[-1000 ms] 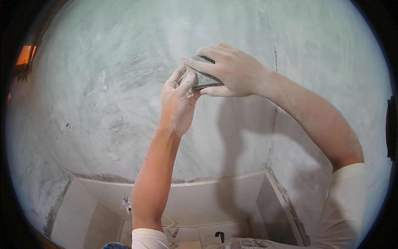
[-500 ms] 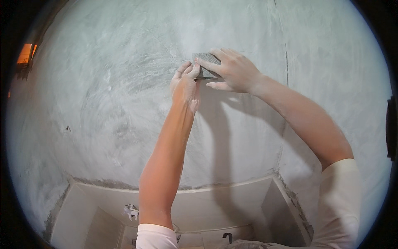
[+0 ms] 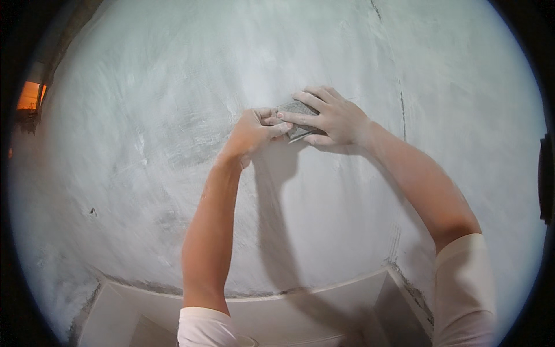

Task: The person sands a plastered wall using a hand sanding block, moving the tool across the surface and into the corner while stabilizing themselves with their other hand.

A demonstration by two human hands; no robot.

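Observation:
A small dark grey rectangular sheet with a fine mesh-like texture, like a sanding screen [image 3: 302,109], lies near the upper middle of a plastered wall. My right hand [image 3: 338,118] is on its right side, the fingers laid over its face and the thumb at its lower edge. My left hand [image 3: 257,128] has its fingers curled together at the sheet's left edge and pinches it there. Pale dust coats the fingers of both hands. Part of the sheet is hidden under the right fingers.
The grey-white plastered wall [image 3: 162,191] fills most of the view, with darker streaks. A thin crack [image 3: 402,110] runs down it at the right. Below is a tiled ledge-like recess [image 3: 277,315] with rough edges. An orange-lit opening [image 3: 30,95] shows at the far left.
Both hands and the sheet have come lower in the view, and the sheet has turned. My left hand has swung from pointing upward to pointing right. Less of the recess shows now.

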